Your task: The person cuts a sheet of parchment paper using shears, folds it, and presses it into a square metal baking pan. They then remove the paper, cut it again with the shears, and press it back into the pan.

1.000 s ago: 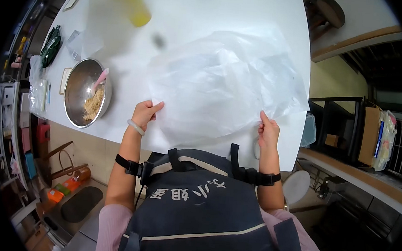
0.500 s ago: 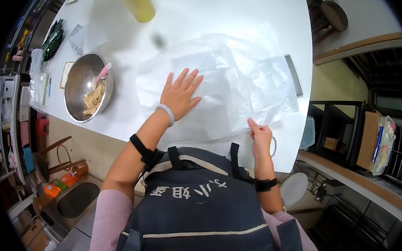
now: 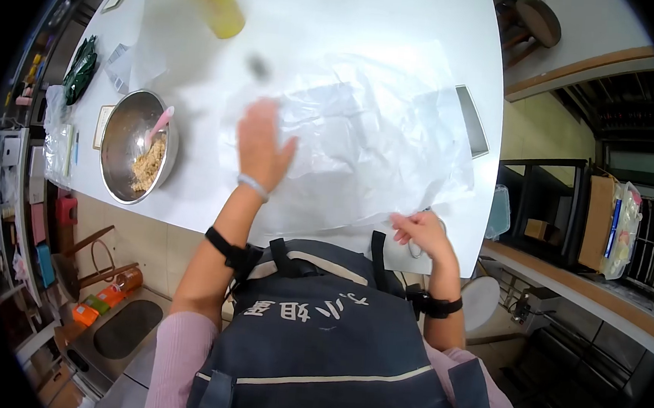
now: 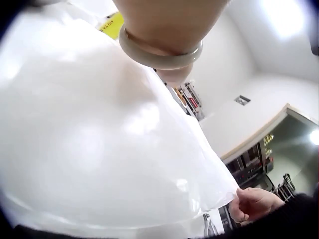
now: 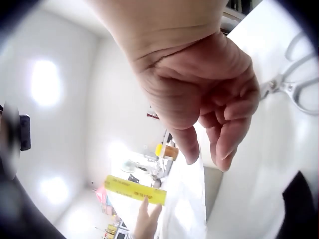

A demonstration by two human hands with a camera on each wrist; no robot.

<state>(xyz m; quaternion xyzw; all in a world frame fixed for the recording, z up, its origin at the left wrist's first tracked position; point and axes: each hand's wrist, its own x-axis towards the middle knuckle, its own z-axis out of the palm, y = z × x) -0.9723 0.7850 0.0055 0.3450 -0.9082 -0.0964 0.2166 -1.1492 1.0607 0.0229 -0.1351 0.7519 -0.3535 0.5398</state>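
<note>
A thin, crinkled translucent plastic sheet [image 3: 347, 130] is spread on the white table. My left hand [image 3: 263, 145], blurred, lies over its left part with the fingers extended; the left wrist view shows mostly the wrist with a pale bangle [image 4: 159, 57]. Beside the sheet's near right edge is my right hand [image 3: 423, 232], fingers loosely bent. A gap separates its thumb from the fingers in the right wrist view [image 5: 204, 104], with nothing held between them. Metal scissors [image 5: 286, 87] lie on the table beside that hand, partly covered by it in the head view.
At the left, a steel bowl [image 3: 123, 133] holds crumbly beige food and a pink-handled utensil [image 3: 160, 124]. A yellow roll [image 3: 212, 3] lies at the back, a narrow pale tray [image 3: 473, 123] at the right, and a dark green package [image 3: 82, 72] at the far left.
My left hand let go of the sheet's near left edge, went onto the sheet, then shifted left. My right hand has released the near right edge. The sheet lies flatter, exposing the tray.
</note>
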